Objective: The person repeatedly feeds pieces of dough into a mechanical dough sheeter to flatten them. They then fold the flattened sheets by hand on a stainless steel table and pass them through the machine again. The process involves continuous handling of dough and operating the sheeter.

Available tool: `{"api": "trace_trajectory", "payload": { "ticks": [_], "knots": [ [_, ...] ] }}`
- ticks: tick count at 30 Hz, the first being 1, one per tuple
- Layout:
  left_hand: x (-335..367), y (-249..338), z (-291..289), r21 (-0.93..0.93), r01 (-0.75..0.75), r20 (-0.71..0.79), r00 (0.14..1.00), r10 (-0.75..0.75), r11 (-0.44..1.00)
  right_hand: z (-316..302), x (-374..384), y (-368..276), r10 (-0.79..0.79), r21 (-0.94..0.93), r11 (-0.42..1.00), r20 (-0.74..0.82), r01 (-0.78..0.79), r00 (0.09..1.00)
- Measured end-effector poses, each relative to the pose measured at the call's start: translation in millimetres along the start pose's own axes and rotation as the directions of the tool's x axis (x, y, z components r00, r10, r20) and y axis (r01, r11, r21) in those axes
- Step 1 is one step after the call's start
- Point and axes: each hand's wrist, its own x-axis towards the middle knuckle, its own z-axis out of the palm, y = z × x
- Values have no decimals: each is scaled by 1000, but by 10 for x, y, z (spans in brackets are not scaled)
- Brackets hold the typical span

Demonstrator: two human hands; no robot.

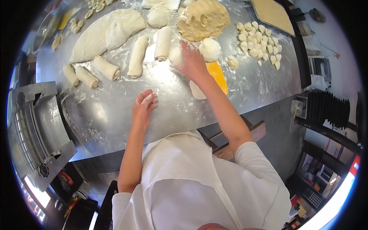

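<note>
Fingers (183, 45) spread at a dough ball (175, 56), near the mound (204, 19)

The person's right hand (191, 63) is at the ball, which lies on the table (180, 111) just on the person's side of the mound, slightly left. Thumb and index finger stand apart at its right side; whether they press it, one cannot tell. The left hand (143, 107), farther left and nearer the person than the mound, has loosely curled fingers, nothing seen in them. The ball looks light, soft and easily dented, perhaps tacky; a low, cupped hold round its sides would probably suit it better than a pinch
</note>
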Motion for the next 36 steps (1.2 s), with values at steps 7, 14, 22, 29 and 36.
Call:
{"api": "trace_trajectory", "payload": {
  "ticks": [7, 14, 22, 29, 36],
  "knots": [
    [-125, -181, -238, -76, -6, -100, 995, -2, 997, 124, 81, -37, 103, 24, 994, 86, -106, 991],
    [-323, -141, -687, -4, -188, -226, 957, 182, 982, 432, -641, -1081, -196, 485, 872, 213, 71, 957],
    [-636, 77, -1360, 309, -365, -318, 831, 457, 878, 822, -1018, -1774, -395, 196, 911, 167, 362, 903],
    [-873, -356, -1752, 131, -295, -330, 887, 322, 947, 1244, -709, -2250, -431, -51, 899, 60, 434, 900],
    [-685, -412, -1977, 247, -320, -215, 902, 373, 915, 1522, -469, -2353, -378, -83, 921, 55, 382, 924]
  ]
}}
